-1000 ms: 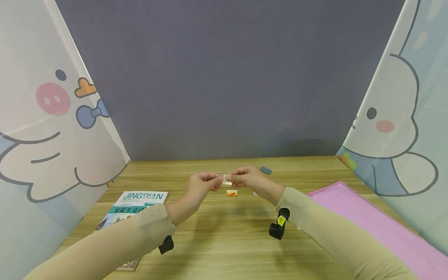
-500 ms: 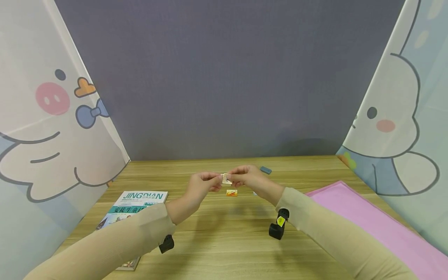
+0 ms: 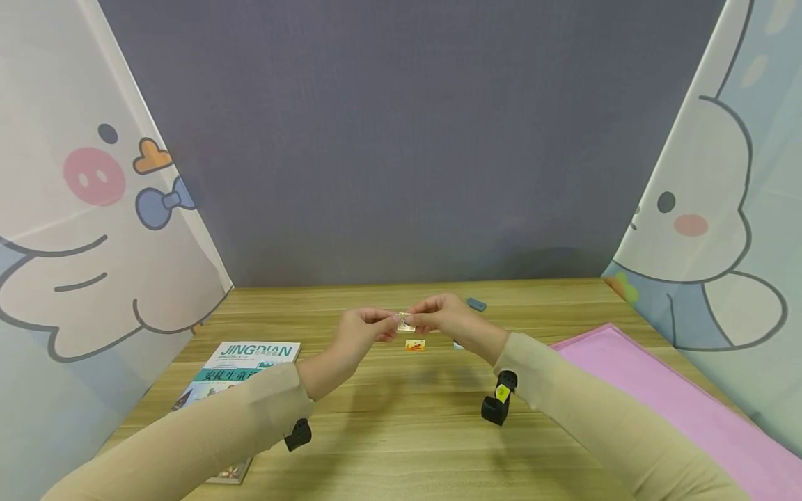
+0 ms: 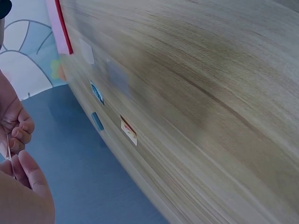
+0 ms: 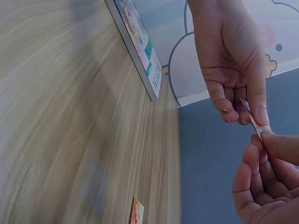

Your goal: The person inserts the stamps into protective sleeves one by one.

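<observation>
Above the table, both hands meet at a small, thin, pale picture card, which appears nearly edge-on in the right wrist view. My left hand pinches its left edge between thumb and fingers. From the other side my right hand pinches it, the thumb lying over part of the printed face. Below the hands, an orange-and-white picture card lies on the wooden table. A blue-and-white card lies near it, mostly hidden by the right wrist in the head view.
A small grey-blue block lies towards the table's back edge. On the left, a children's book is partly covered by the left sleeve. A pink sheet spreads along the right side. A dark panel stands behind the table.
The small card has tilted a little between the fingers, and its picture shows differently now. Both hands stay almost in place, with slight finger movement.
</observation>
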The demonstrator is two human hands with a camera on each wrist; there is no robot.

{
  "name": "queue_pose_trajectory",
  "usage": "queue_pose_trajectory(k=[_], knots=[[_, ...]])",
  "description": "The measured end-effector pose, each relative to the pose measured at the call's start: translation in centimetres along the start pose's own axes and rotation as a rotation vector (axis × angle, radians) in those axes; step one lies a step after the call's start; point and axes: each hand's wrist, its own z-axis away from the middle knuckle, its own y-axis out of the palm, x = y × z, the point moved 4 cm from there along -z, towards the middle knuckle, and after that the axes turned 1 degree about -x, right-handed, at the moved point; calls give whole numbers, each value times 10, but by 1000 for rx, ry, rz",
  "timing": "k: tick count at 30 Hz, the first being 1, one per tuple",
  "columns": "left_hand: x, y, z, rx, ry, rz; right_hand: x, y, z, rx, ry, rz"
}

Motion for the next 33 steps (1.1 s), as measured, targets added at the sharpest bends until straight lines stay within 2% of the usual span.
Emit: queue_pose_trajectory(k=[5,15,24,33], knots=[[1,0,-1,13,-6,-19,3,0,1,5,-3,29],[-1,-4,-5,-31,13,30,-3,-5,2,34,1,-66],[-1,-2,-3,-1,3,58,-3,-3,1,27,1,-101],[-1,-1,-5,-2,-18,24,-1,-2,1,18,2,-93]])
